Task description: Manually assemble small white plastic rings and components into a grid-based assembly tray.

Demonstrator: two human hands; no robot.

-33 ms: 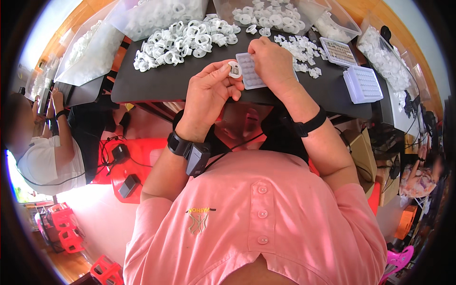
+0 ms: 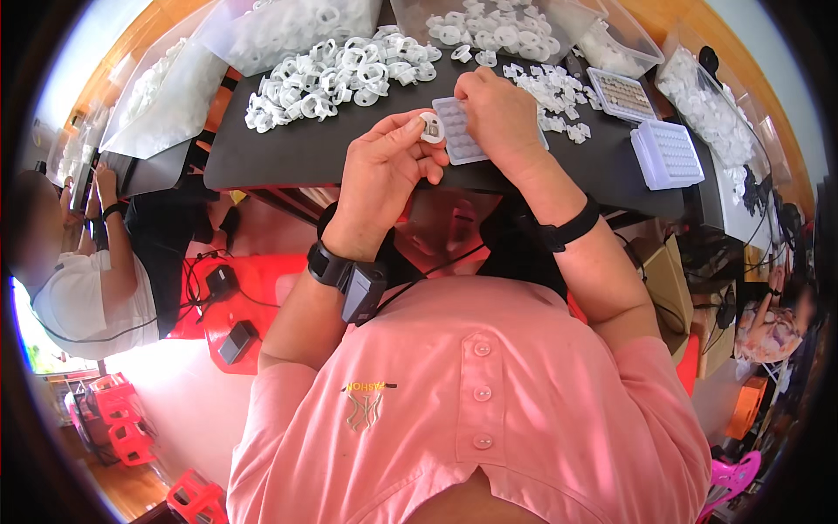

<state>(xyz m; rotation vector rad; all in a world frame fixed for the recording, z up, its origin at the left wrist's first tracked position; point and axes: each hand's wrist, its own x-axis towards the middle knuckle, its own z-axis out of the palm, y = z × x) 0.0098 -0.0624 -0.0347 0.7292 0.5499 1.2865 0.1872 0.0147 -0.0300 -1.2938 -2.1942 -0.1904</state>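
My left hand (image 2: 384, 162) is closed, pinching a round white plastic piece (image 2: 436, 120) between thumb and fingers. Small dark and metallic details show on the piece's face. Just to its right lies a pale plastic tray (image 2: 456, 144) with rows of small round pockets. My right hand (image 2: 502, 109) reaches over this tray with thumb and fingertips drawn together. Whatever those fingertips hold, if anything, is hidden by the hand. Part of the tray is covered by it too. Beyond my hands a heap of white ring-shaped plastic parts (image 2: 349, 74) lies on the black table (image 2: 249, 162).
Smaller white parts (image 2: 559, 96) are scattered right of my right hand. A tray of small tan pieces (image 2: 621, 94) and a stack of pale trays (image 2: 668, 155) stand farther right. Clear bins (image 2: 271, 39) of white parts line the back. One person (image 2: 96, 279) works at left.
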